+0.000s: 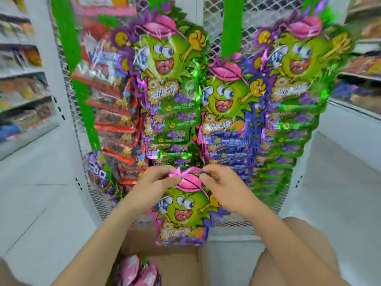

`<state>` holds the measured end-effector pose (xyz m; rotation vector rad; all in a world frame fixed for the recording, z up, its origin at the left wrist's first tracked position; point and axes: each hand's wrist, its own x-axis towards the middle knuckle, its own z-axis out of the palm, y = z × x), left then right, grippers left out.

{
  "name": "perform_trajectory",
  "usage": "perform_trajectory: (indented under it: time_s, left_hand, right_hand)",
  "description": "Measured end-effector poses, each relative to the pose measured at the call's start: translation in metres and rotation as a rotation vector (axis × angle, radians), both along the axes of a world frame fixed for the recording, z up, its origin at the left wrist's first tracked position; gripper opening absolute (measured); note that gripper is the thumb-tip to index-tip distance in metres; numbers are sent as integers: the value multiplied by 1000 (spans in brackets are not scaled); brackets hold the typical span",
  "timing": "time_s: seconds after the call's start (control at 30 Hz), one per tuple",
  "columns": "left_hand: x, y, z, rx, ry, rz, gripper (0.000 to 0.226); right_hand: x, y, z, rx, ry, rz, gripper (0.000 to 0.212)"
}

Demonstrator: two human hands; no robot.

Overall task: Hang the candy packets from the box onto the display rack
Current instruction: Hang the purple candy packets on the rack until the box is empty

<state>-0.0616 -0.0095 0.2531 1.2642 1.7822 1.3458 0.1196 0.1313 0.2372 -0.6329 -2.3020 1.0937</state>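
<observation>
in front of the hands, a white wire-mesh display rack (218,23) fills the view, hung with green strips (233,27) and crowded with candy. red packets (115,116) hang in a column on its left side, with a purple grape packet (99,174) below them. three overlapping columns of green-and-purple monster packets (226,96) cover the centre and right, and their lowest rows hang just behind the fingers, hiding most of the mesh there. blurred shop shelves (20,79) stand at the far left and far right. an open cardboard box (179,263) sits at the foot of the rack, with spare packets (136,271) lying in its near left corner. a bare knee (299,254) shows at lower right.

the candy packet (185,211) is above the box, upright and facing the camera, held between both hands. the left hand (156,182) pinches the left side of its pink top edge and the right hand (224,188) pinches the right side, fingers curled. the packet's body hangs below both hands, its top level with the lowest hanging rows.
</observation>
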Motion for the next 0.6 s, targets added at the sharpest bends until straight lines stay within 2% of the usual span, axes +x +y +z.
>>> perform_trajectory:
  time_s: [0.07,0.13,0.23,0.33,0.47,0.6]
  left_hand:
    - [8,14,30,128,132,6,14]
    - [15,30,60,255,280,38,6]
    - [29,56,118,421,429,137,26]
    - [38,87,172,512,522,158,38]
    - [46,122,230,509,574,154,51]
    - [52,150,261,374,428,158,56]
  right_hand:
    - [8,9,32,41,74,-74,19]
    - [15,20,68,167,175,-173,17]
    - [26,36,127,377,298,-342,11]
    - [28,57,180,549,310,-484,15]
    - [14,81,234,656,353,-592,23]
    - [-1,102,263,634,359,-650,24]
